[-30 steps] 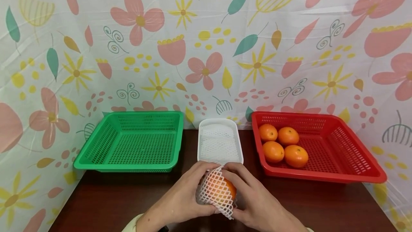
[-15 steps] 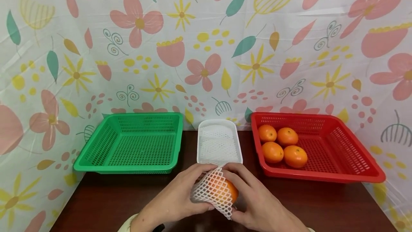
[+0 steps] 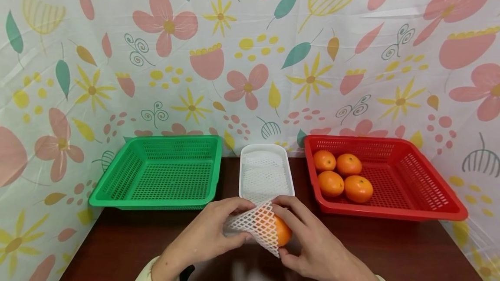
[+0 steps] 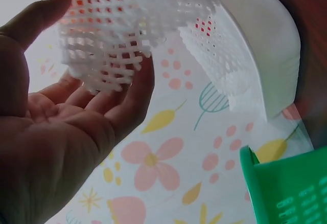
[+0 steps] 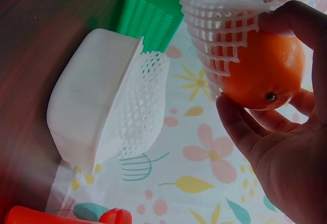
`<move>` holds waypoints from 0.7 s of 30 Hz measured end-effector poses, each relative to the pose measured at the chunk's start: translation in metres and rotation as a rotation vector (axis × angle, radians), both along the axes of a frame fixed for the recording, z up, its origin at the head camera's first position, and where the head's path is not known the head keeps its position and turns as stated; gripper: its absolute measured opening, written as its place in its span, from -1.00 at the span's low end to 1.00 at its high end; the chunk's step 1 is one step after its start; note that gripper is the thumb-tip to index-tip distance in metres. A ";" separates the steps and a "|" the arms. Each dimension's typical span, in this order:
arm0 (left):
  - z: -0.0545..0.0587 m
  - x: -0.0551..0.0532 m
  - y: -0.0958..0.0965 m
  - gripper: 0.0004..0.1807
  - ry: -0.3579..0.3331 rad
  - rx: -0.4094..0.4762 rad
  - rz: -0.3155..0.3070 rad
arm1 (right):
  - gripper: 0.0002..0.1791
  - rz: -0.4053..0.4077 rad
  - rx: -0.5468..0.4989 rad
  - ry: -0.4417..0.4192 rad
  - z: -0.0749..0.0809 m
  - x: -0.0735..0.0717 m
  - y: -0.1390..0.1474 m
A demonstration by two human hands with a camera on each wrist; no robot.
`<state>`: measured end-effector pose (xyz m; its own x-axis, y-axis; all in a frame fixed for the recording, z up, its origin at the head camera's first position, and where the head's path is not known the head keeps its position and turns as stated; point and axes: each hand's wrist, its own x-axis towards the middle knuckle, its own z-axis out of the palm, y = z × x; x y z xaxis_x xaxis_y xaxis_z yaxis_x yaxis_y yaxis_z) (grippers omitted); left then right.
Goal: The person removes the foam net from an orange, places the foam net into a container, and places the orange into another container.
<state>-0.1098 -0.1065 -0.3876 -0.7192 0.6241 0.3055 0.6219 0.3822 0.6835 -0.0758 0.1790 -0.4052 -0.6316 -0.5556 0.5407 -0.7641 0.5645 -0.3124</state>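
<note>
Between my two hands an orange [image 3: 284, 232] sits partly inside a white foam net sleeve [image 3: 262, 224]. My right hand [image 3: 318, 240] grips the orange on its bare right side, with fingertips at the net's edge. In the right wrist view the orange's stem end [image 5: 271, 96] shows outside the mesh. My left hand [image 3: 205, 231] holds the loose left part of the net between thumb and fingers. From the left wrist, the mesh [image 4: 102, 40] hangs bunched past the fingertips, and the orange shows only as colour through it.
Beyond my hands stands a white tray [image 3: 291, 177] with more foam nets [image 3: 263, 174] inside. To the left is a green basket [image 3: 212, 177]. A red basket [image 3: 390, 211] at the right holds several oranges [image 3: 358, 189]. A flowered cloth [image 3: 250, 55] hangs behind them.
My left hand has shifted left, drawing the net out longer on that side. The orange has moved slightly right, and more of its skin shows beyond the mesh. The baskets have not moved.
</note>
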 end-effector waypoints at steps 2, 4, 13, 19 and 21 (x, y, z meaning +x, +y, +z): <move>0.000 -0.001 0.000 -0.55 0.021 0.006 0.023 | 0.03 0.006 -0.003 0.010 0.000 0.000 0.000; 0.000 -0.002 -0.001 -0.59 0.038 0.011 0.048 | 0.02 0.014 -0.008 0.027 0.000 -0.001 0.001; 0.001 -0.005 -0.004 -0.61 0.088 0.034 0.097 | 0.07 -0.003 -0.006 0.006 0.004 -0.001 0.005; 0.004 -0.008 -0.006 -0.61 0.093 0.032 0.115 | 0.09 -0.001 -0.028 0.021 0.005 -0.004 0.009; 0.006 -0.010 -0.006 -0.61 0.088 0.025 0.119 | 0.08 -0.001 -0.035 0.032 0.005 -0.005 0.011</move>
